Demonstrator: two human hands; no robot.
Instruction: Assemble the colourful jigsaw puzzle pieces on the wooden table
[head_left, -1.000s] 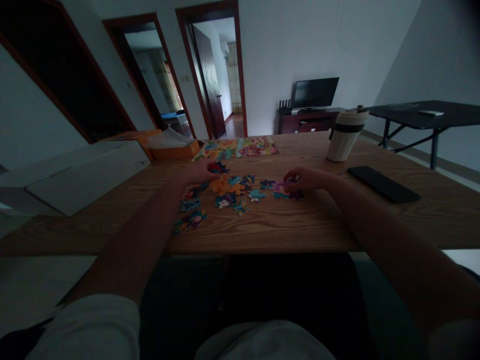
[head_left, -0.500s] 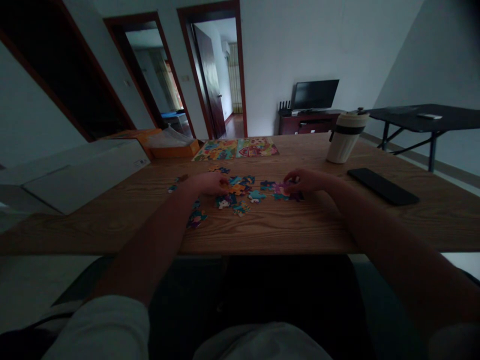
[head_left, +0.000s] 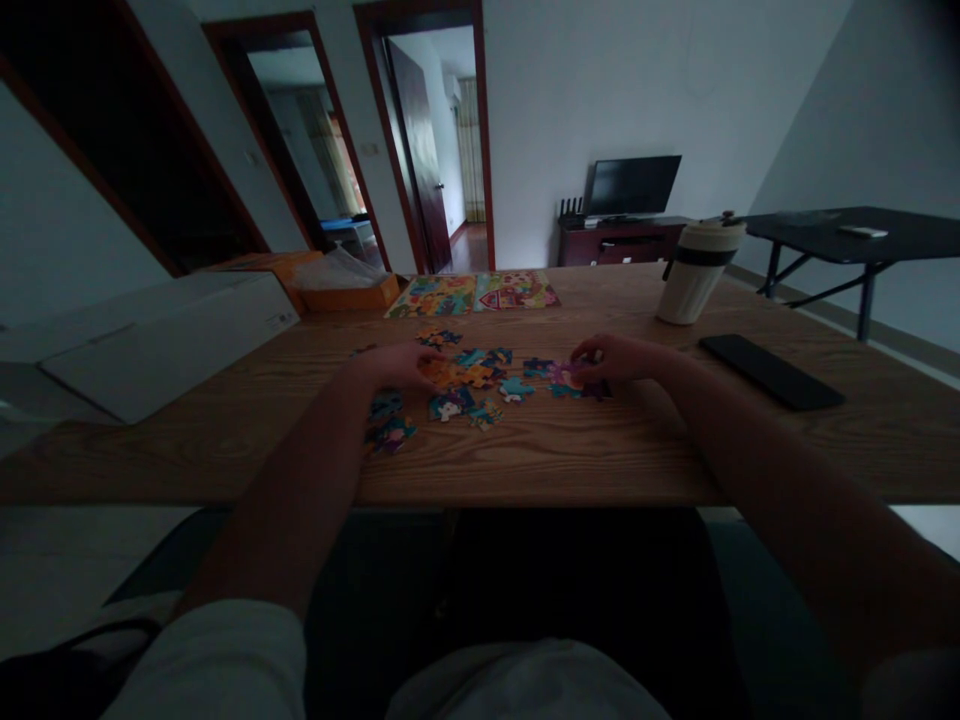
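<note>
Purple joined puzzle pieces (head_left: 564,374): under my right hand (head_left: 616,358), fingers bent. Orange pieces (head_left: 444,373): at my left hand's (head_left: 401,368) parted fingertips, grip unclear. White box (head_left: 176,340): label illegible.

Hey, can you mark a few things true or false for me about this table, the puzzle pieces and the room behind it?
1. The right hand is at the purple puzzle pieces. True.
2. The left hand is on the cup. False: it is by the orange puzzle pieces.
3. The printed sheet lies beyond the loose pieces. True.
4. The television is lit up. False: its screen is dark.
5. The white box is at the person's left. True.
</note>
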